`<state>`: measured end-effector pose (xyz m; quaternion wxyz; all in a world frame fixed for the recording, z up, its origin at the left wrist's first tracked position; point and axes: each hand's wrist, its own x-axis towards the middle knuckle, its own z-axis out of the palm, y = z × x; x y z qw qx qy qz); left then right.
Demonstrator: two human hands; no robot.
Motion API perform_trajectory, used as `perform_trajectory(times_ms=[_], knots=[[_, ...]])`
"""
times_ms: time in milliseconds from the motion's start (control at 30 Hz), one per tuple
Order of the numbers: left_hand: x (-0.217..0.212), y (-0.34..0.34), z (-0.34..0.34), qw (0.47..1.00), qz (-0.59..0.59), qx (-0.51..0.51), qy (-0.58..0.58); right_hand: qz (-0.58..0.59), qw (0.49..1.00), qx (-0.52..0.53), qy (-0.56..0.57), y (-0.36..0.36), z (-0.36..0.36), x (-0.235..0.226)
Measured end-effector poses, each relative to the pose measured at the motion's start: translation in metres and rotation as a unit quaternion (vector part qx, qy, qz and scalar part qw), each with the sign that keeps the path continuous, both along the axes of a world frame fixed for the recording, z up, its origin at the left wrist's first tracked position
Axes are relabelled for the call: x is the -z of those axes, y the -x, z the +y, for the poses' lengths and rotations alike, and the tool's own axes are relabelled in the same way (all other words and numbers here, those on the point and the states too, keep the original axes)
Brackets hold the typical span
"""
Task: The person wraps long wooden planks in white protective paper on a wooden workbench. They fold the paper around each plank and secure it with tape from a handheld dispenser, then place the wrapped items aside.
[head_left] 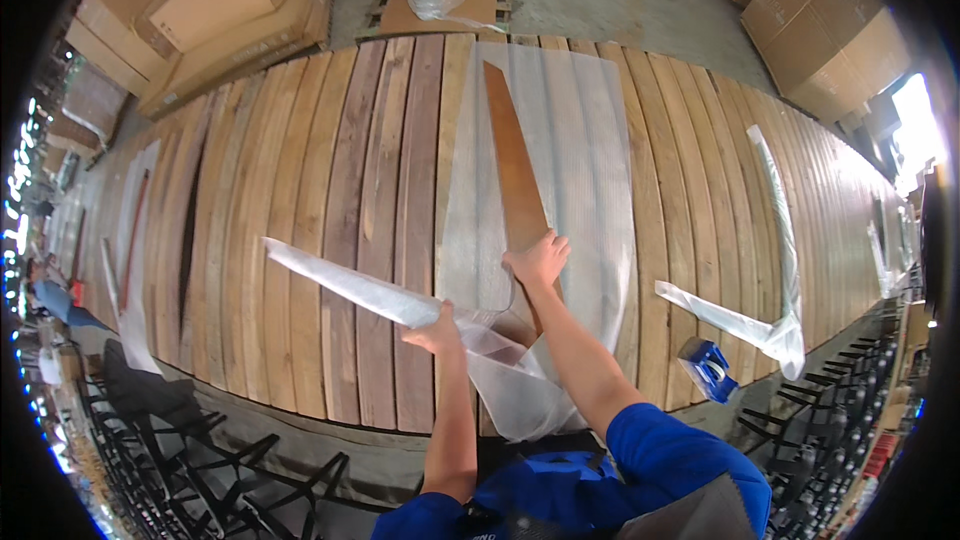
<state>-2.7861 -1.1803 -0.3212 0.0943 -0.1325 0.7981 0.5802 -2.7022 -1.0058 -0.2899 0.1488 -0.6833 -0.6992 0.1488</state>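
Note:
A V-shaped wooden frame piece lies on a translucent white foam sheet (590,150). Its bare brown leg (512,165) points away from me, and its other leg (350,285), covered in white foam wrap, reaches out to the left. My left hand (436,330) is closed around the wrapped leg near the corner where the two legs meet. With its fingers curled over the edge, my right hand (541,258) grips the bare brown leg. Foam folds (520,390) bunch up around the near corner, partly hiding it.
On the slatted wooden table (290,160), a fully wrapped V-shaped piece (785,270) lies to the right, beside a blue tape dispenser (708,370). Cardboard boxes (215,0) stand beyond the table. Black metal frames (230,470) are below its near edge. Someone in blue (65,302) is at far left.

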Motion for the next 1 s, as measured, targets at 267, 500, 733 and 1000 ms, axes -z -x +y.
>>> perform_trajectory(times_ms=[267,500,733,1000], knots=[[0.008,-0.02,-0.072,0.96,-0.045,0.275,-0.032,0.063,0.988,-0.114,0.078,-0.041,0.044,0.019],[-0.022,-0.084,-0.125,0.575,0.202,0.772,0.183,0.058,0.989,-0.117,0.066,-0.214,-0.046,-0.002],[0.028,-0.092,-0.088,0.369,0.437,0.789,0.224,-0.115,0.904,-0.392,0.127,-0.299,-0.182,-0.028],[0.012,-0.061,-0.117,0.329,0.292,0.875,0.202,-0.194,0.887,-0.386,0.163,-0.298,-0.184,-0.017]])
